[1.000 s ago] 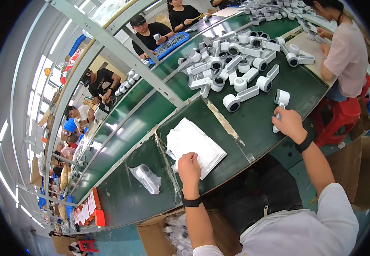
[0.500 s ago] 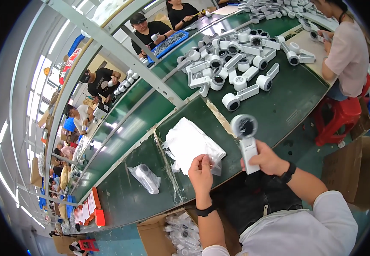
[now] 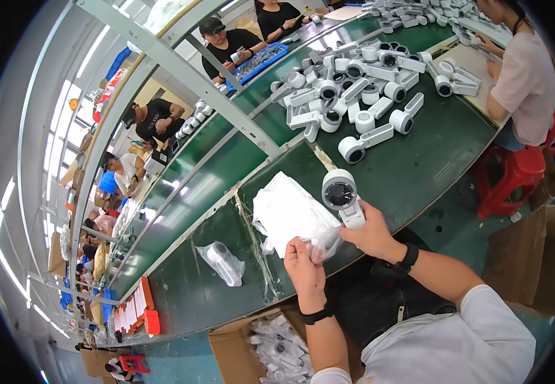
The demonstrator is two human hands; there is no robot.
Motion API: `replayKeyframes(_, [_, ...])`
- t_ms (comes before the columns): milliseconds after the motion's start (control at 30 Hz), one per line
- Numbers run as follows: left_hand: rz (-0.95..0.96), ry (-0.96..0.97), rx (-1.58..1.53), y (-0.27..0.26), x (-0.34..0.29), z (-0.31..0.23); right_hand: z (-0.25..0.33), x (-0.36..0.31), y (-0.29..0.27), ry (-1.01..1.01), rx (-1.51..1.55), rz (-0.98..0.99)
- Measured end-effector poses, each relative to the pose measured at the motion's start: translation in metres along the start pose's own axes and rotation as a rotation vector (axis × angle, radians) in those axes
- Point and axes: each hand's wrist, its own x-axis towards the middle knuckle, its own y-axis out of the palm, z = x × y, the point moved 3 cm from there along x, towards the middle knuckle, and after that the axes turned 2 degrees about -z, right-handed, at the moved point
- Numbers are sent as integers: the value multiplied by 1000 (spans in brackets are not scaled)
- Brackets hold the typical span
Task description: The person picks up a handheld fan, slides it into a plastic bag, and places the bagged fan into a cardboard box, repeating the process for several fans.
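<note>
My right hand (image 3: pixel 375 235) is wrapped round the handle of a white handheld fan (image 3: pixel 339 191), its round dark-centred head tilted up over the green worktable (image 3: pixel 207 301). Thumb and fingers of my left hand (image 3: pixel 304 274) pinch the near corner of a clear plastic bag (image 3: pixel 321 248), on a stack of white plastic bags (image 3: pixel 290 208). The fan's handle is close beside that stack. Left of the stack lies another handheld fan, sealed in a clear bag (image 3: pixel 222 263).
Many loose fans (image 3: pixel 354 83) are heaped at the far side. Below the near edge stands a cardboard box (image 3: pixel 227 351) of bagged fans. A red tray (image 3: pixel 152 323) with white papers is at the left end. A metal frame (image 3: pixel 188 73) crosses the far left; co-workers sit around.
My right hand has brought the fan left and nearer to the bag stack, turning its head. My left hand stays at the stack's near corner, where the clear plastic is now lifted.
</note>
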Motion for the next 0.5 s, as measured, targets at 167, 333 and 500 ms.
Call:
replayKeyframes(167, [57,-70,-34,8,-6,2,8,-4,-3,-36,-85,-31])
replayKeyframes(333, [38,7,263,27,-15,-3,12,-8,-16,-11,-62,-19])
replayKeyframes(500, [4,22,226,33,-12,-2,28,-24,-46,-70,-23,210])
